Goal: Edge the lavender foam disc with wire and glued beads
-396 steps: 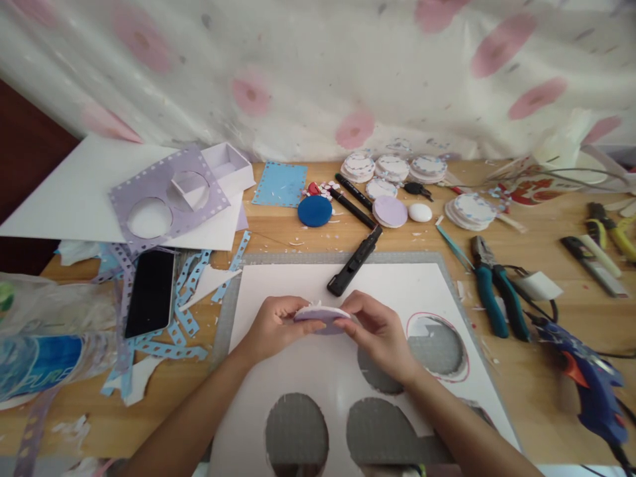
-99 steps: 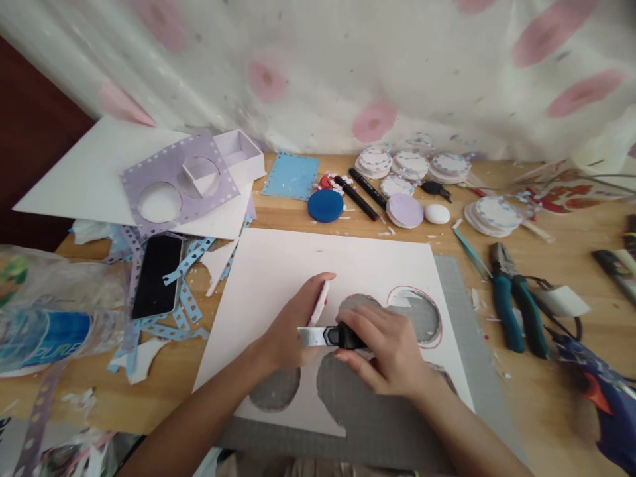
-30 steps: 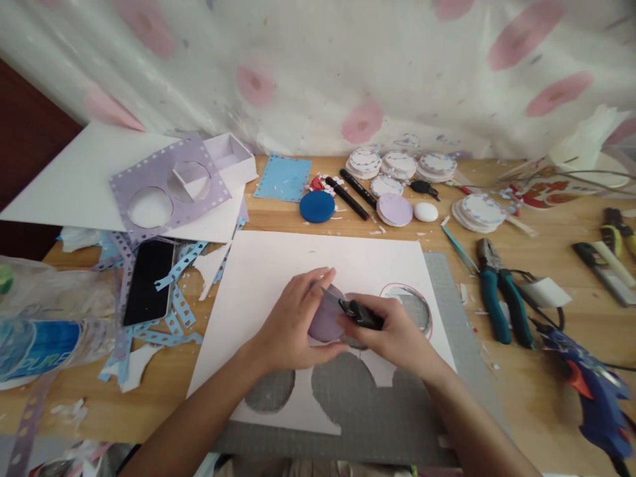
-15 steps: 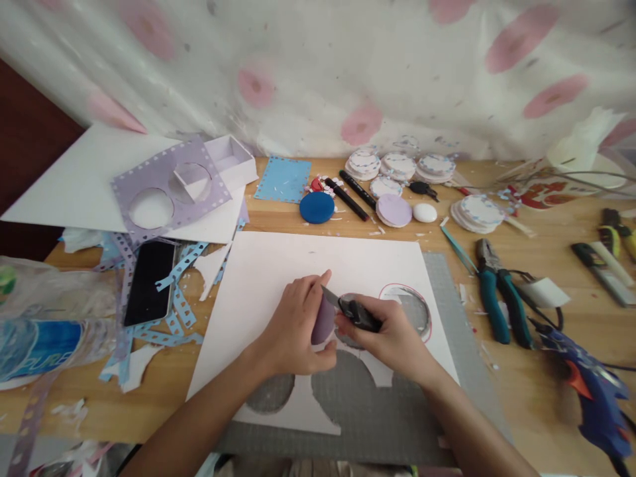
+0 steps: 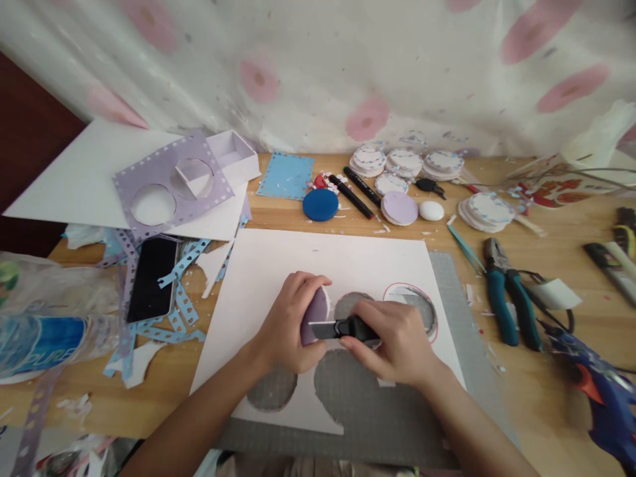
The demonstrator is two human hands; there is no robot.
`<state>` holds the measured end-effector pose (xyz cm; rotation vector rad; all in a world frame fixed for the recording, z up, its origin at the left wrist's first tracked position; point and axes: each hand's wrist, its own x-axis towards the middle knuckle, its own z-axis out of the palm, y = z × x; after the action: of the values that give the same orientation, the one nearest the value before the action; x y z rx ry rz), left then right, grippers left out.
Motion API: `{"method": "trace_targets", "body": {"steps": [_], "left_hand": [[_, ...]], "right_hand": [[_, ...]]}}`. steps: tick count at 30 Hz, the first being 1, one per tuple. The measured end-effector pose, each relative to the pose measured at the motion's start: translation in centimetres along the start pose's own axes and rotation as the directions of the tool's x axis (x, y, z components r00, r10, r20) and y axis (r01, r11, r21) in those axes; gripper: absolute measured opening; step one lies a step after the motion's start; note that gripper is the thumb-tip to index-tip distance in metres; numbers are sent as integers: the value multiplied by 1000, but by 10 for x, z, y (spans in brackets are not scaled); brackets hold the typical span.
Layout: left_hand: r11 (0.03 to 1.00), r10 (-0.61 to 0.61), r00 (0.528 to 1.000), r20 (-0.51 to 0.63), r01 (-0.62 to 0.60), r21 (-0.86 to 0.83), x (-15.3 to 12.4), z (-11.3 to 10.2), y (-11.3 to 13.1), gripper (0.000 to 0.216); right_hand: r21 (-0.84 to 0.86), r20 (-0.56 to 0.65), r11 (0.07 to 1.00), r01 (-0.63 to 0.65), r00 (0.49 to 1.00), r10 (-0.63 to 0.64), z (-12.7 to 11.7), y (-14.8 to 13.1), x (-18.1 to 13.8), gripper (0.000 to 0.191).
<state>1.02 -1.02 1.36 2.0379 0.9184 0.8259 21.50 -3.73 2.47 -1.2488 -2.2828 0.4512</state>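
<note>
Head view, centre of frame. The left hand (image 5: 288, 324) has its fingers curled together and clamped on the purple disc (image 5: 313, 310), which stands on edge just above the white board (image 5: 298, 258). The right hand (image 5: 392, 338) is closed round the black handle of the utility knife (image 5: 348, 328). Its blade points left and lies flat against the lower edge of the disc.

Risks, as judgement:
- The blade tip sits very near the left thumb and palm. If the blade slips off the rim toward that hand, it could cut skin.
- The disc is pinched only at its edge and nothing supports it underneath. Sideways pressure could twist or tilt it, so the blade may gouge the face or leave a ragged rim.
- The white board has large round holes cut through it, with only thin bridges between them. A wrist leaning there could crack a bridge.
- The grey cutting mat (image 5: 450, 291) doesn't lie under the whole board, whose upper part rests on bare wood.

Look of the disc:
- It is small, round and matte lilac, with a paler white edge showing along the upper right rim, so probably foam board faced with paper.
- It is about half hidden by the left fingers.
- Whether the rim is clean I cannot tell.

Other things in frame:
- Upper centre: a similar lilac disc (image 5: 400, 207), a blue disc (image 5: 320, 204), black markers (image 5: 358, 191) and stacks of trimmed discs (image 5: 403, 161).
- Right: pliers (image 5: 501, 301).
- Lower right corner: blue glue gun (image 5: 609, 397).
- Left: phone (image 5: 152, 278) among blue paper strips.
</note>
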Motion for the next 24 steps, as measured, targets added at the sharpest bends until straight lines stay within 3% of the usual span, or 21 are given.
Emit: {"method": "trace_targets", "body": {"steps": [24], "left_hand": [[999, 19, 1000, 2, -19, -34, -2, 2, 1, 81]], "right_hand": [[-79, -20, 997, -12, 1000, 11, 4, -4, 0, 36]]}}
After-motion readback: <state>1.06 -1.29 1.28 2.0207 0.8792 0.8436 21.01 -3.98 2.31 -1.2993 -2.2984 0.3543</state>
